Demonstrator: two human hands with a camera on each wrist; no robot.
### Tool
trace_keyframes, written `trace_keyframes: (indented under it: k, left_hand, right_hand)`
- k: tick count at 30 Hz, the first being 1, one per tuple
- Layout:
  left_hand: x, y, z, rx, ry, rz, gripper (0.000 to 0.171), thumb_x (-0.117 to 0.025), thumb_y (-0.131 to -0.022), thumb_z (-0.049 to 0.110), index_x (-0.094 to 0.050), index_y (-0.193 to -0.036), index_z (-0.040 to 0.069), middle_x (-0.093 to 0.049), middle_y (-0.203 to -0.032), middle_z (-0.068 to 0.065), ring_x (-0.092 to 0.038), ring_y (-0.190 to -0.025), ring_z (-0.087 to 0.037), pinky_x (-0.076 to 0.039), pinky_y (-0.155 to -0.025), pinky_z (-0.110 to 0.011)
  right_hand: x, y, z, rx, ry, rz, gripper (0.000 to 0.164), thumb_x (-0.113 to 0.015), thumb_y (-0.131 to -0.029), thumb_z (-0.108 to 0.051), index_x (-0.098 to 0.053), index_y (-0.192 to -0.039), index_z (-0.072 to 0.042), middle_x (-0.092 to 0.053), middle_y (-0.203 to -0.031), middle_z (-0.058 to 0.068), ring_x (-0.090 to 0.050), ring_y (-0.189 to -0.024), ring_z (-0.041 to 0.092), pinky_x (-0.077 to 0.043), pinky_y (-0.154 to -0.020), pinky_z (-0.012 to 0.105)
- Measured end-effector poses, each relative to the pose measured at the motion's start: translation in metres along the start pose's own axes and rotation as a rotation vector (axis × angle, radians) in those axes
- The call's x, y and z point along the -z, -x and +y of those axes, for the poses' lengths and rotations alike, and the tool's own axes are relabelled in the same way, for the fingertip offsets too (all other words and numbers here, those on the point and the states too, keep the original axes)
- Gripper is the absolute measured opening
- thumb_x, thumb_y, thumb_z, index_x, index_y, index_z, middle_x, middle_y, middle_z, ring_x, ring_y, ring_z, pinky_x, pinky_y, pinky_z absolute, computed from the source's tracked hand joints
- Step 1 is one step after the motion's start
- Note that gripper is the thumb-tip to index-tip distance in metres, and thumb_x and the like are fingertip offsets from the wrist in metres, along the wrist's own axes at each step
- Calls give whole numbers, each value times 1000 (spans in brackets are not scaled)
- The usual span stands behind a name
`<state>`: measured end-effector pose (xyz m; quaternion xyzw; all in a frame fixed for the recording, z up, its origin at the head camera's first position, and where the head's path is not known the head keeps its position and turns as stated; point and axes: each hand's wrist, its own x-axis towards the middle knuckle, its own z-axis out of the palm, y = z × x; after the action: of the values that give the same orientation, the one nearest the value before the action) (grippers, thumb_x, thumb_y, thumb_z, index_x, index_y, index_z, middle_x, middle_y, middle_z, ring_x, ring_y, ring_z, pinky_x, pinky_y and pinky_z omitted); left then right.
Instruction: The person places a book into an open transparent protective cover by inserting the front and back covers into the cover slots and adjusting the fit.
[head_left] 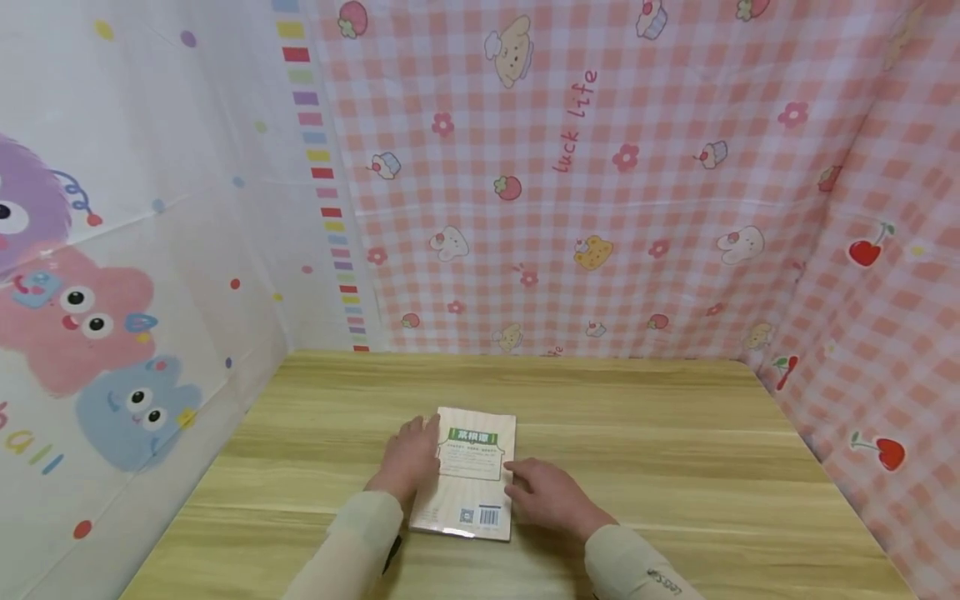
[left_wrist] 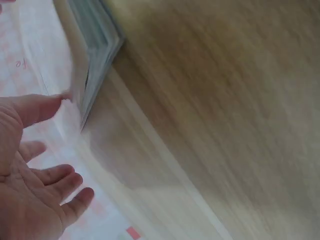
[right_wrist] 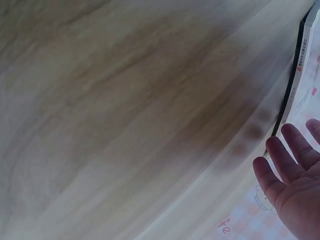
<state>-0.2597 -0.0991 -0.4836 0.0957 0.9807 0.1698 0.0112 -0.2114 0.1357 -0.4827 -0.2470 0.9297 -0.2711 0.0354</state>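
Note:
A thin paperback book [head_left: 467, 487] lies on the table with its back cover up, showing a green title banner, a framed text block, a QR code and a barcode. My left hand [head_left: 408, 458] is at the book's left edge. In the left wrist view, the thumb [left_wrist: 45, 107] meets the cover by the page edges [left_wrist: 102, 47], and the other fingers are spread and relaxed. On the opposite side is my right hand [head_left: 551, 496], its fingertips at the right edge. The right wrist view shows these fingers [right_wrist: 285, 160] loosely extended near the spine [right_wrist: 299, 67].
The wood-grain table [head_left: 675, 450] extends around the book. Behind it hangs a pink checked cloth [head_left: 570, 208], which continues along the right side. A white cloth with cartoon figures [head_left: 97, 308] hangs at the left. A small dark object [head_left: 392, 554] shows beside the left sleeve.

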Motion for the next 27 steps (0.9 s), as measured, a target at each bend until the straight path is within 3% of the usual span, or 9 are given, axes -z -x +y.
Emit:
trace_keyframes:
  k: [4, 8, 11, 15, 17, 20, 22, 24, 27]
  left_hand:
    - [-3, 2, 5, -79, -108, 7, 31, -57, -89, 0, -61, -120, 0, -55, -120, -25, -49, -110, -38, -45, -94, -54]
    - [-5, 6, 15, -102, -64, -84, 18, -57, -87, -6, -63, -100, 5, -56, -103, -15, -54, -93, -28, -51, -86, -44]
    - [-5, 11, 25, -92, -10, -133, 21, -57, -86, -8, -61, -99, 8, -55, -105, -12, -53, -94, -25, -51, -88, -42]
    - [-5, 17, 41, -132, -20, -138, 24, -54, -88, -7, -59, -108, 5, -53, -123, -20, -50, -112, -32, -45, -100, -48]
    - [-6, 17, 48, -152, -46, -142, 27, -58, -86, -5, -58, -112, 3, -52, -127, -23, -48, -116, -34, -45, -100, -47]
    - [-12, 15, 57, -130, -78, -138, 34, -63, -89, 12, -56, -119, -2, -48, -133, -27, -44, -122, -38, -46, -99, -50]
    - [-18, 13, 62, -101, -106, -120, 48, -65, -88, 30, -56, -121, -4, -50, -125, -26, -48, -114, -37, -52, -88, -51]
    - [-23, 12, 67, -69, -141, -103, 67, -58, -88, 52, -55, -124, -5, -51, -123, -26, -48, -112, -36, -53, -82, -54]
    - [-30, 13, 72, -47, -229, -85, 85, -54, -81, 69, -55, -124, -4, -52, -121, -25, -48, -109, -35, -53, -78, -56]
  right_hand:
    - [1, 1, 1, -15, 7, 17, 41, -57, -93, -22, -60, -126, 2, -65, -120, 23, -58, -110, 37, -47, -94, 56]
    - [4, 0, 3, -25, 19, 52, 39, -58, -92, -20, -61, -124, 3, -66, -117, 24, -58, -108, 38, -48, -92, 57]
    - [5, -1, 5, -48, 31, 77, 39, -58, -93, -21, -61, -124, 3, -66, -118, 24, -58, -110, 39, -47, -92, 57]
    - [7, -1, 6, -88, 47, 114, 38, -58, -93, -21, -62, -122, 3, -66, -120, 24, -55, -113, 42, -44, -96, 59]
    - [9, -1, 7, -109, 51, 123, 38, -59, -93, -21, -63, -121, 4, -66, -120, 24, -54, -115, 42, -43, -97, 59]
    - [10, -1, 8, -121, 60, 142, 36, -59, -93, -20, -64, -119, 4, -67, -118, 24, -56, -112, 41, -46, -95, 58]
    - [10, -1, 10, -132, 60, 153, 36, -59, -93, -20, -64, -119, 4, -67, -117, 23, -58, -109, 39, -48, -92, 57]
    - [10, -1, 12, -141, 64, 167, 35, -59, -93, -20, -65, -119, 3, -68, -115, 23, -60, -106, 37, -50, -89, 55]
    - [10, -1, 13, -163, 56, 169, 34, -58, -93, -20, -66, -118, 2, -69, -113, 22, -61, -104, 36, -51, -87, 55]
